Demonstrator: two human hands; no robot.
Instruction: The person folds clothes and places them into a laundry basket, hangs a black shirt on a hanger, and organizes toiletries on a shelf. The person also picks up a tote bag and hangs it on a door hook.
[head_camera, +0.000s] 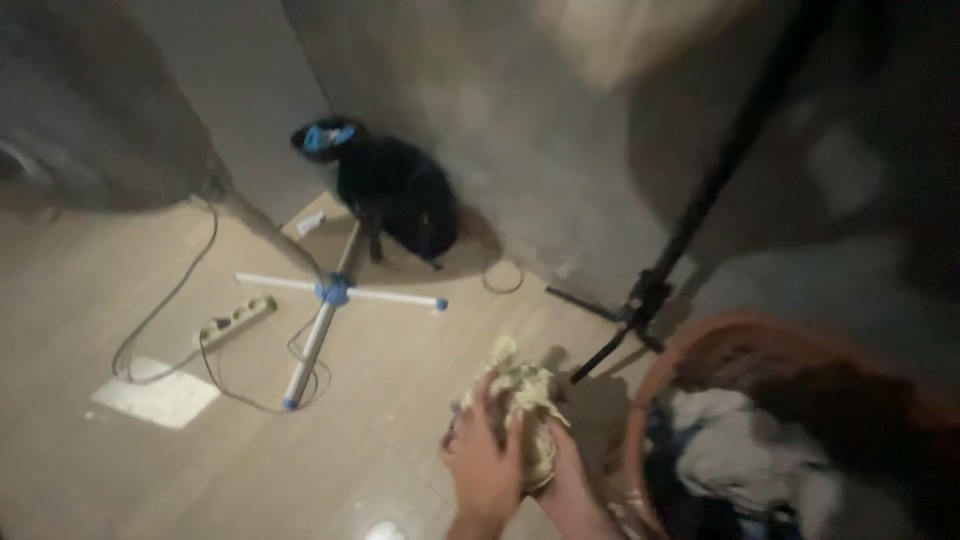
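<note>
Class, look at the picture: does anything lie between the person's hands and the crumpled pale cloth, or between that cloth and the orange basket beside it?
Nothing visible: both hands hold the crumpled cloth, with open floor up to the basket.

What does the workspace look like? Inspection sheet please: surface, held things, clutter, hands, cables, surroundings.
Surface: pale wood-look floor, one bright patch.
Held things: crumpled cream cloth bundle, beside round orange laundry basket holding clothes.
Clutter: white cross-shaped stand base with blue hub; black bag.
Hands: left hand and right hand both grip the bundle.
Cables: white power strip with dark cords across the floor.
Surroundings: grey walls; black tripod. Image blurred.
</note>
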